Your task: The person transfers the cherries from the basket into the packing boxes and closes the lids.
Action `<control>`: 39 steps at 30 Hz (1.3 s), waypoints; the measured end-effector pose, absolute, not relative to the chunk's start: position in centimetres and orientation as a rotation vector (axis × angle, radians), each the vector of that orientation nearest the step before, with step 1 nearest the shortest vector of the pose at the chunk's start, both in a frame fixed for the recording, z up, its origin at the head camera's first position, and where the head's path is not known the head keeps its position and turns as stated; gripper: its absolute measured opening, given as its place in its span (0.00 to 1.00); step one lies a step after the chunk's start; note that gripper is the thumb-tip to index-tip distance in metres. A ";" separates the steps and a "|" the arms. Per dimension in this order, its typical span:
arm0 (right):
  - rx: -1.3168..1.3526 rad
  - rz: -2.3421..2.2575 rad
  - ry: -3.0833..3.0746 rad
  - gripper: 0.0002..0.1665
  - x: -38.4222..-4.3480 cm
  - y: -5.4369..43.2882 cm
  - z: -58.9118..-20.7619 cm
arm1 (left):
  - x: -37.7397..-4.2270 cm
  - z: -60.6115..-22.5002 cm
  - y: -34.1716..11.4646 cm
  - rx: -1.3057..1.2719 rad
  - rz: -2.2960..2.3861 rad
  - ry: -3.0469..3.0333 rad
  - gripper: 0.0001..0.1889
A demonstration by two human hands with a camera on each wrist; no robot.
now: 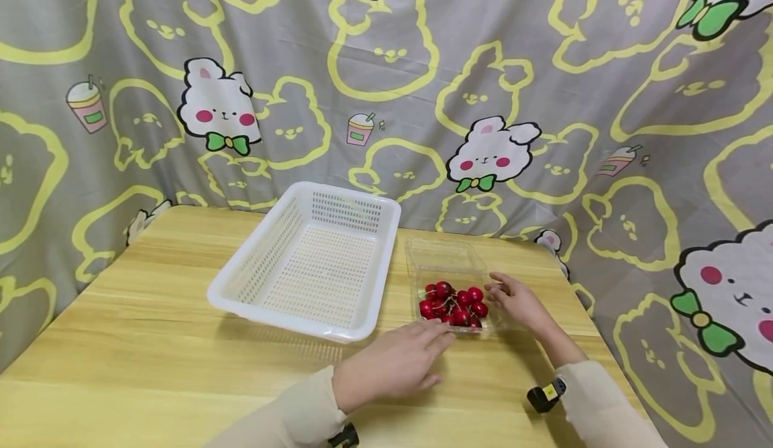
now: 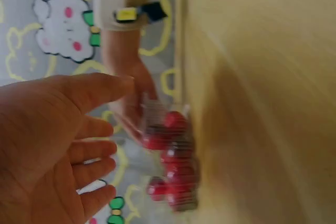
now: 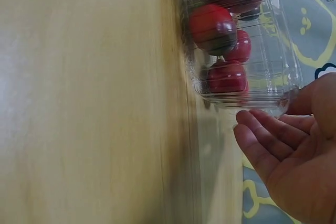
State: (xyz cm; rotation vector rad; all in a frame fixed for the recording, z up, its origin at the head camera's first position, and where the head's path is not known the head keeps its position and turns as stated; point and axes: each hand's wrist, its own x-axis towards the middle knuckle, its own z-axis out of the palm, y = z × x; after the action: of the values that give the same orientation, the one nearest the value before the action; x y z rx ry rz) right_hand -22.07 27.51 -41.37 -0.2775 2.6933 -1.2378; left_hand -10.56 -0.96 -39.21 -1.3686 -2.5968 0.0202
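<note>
A clear plastic clamshell box (image 1: 445, 258) stands on the table with its lid folded back, holding several dark red cherries (image 1: 451, 307) with stems. My left hand (image 1: 396, 359) hovers at the near left corner of the box, its fingers extended and thumb apart; nothing is in it. On the other side, my right hand (image 1: 521, 305) is at the box's right wall. In the right wrist view its thumb reaches the rim of the box, while the loosely straight fingers (image 3: 270, 142) lie just outside the wall. The left wrist view is blurred around the cherries.
A white perforated plastic basket (image 1: 217, 292) sits to the left of the box on the wooden table (image 1: 151, 367). Behind and to the right hangs a grey curtain (image 1: 290, 45) with cartoon prints, close along the table's far edge.
</note>
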 end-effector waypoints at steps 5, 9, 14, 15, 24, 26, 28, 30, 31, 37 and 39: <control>-0.281 -1.282 2.660 0.27 -21.4 27.9 -41.6 | -10.8 -40.6 -1.0 -1.366 0.116 -2.614 0.36; -0.303 -1.287 2.656 0.28 -20.7 28.5 -41.6 | -10.6 -41.2 -1.5 -1.428 0.111 -2.562 0.35; -0.331 -1.310 2.606 0.28 -19.5 29.0 -41.1 | -10.1 -41.3 -2.3 -1.505 0.040 -2.534 0.33; -0.336 -1.322 2.585 0.28 -19.3 29.2 -41.0 | -10.0 -41.2 -2.4 -1.518 0.017 -2.536 0.33; -0.280 -1.317 2.423 0.31 -18.5 30.8 -39.8 | -9.1 -40.9 -3.3 -1.663 -0.151 -2.472 0.29; -0.236 -1.348 2.394 0.35 -19.3 31.1 -39.6 | -9.2 -41.1 -3.4 -1.620 -0.215 -2.480 0.29; -0.195 -1.380 2.370 0.38 -20.3 31.3 -39.7 | -9.3 -41.2 -3.5 -1.543 -0.296 -2.504 0.30; -0.157 -1.390 2.359 0.40 -21.3 31.4 -39.8 | -9.3 -41.5 -3.5 -1.450 -0.365 -2.534 0.31; -0.160 -1.379 2.350 0.41 -21.7 31.3 -39.9 | -9.4 -41.6 -3.4 -1.405 -0.398 -2.557 0.32; -0.116 -1.366 2.330 0.38 -24.1 30.1 -40.6 | -9.6 -42.1 -2.8 -1.148 -0.563 -2.771 0.40; -0.091 -1.398 2.321 0.36 -24.7 29.6 -40.8 | -9.8 -42.2 -2.5 -1.083 -0.592 -2.835 0.42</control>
State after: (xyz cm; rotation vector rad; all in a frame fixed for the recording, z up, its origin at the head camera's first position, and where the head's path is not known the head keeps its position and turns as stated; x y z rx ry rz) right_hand -24.68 29.64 -40.75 -0.0914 2.3215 -1.3977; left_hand -9.80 -2.50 -42.24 -1.0833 -2.8349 -0.5921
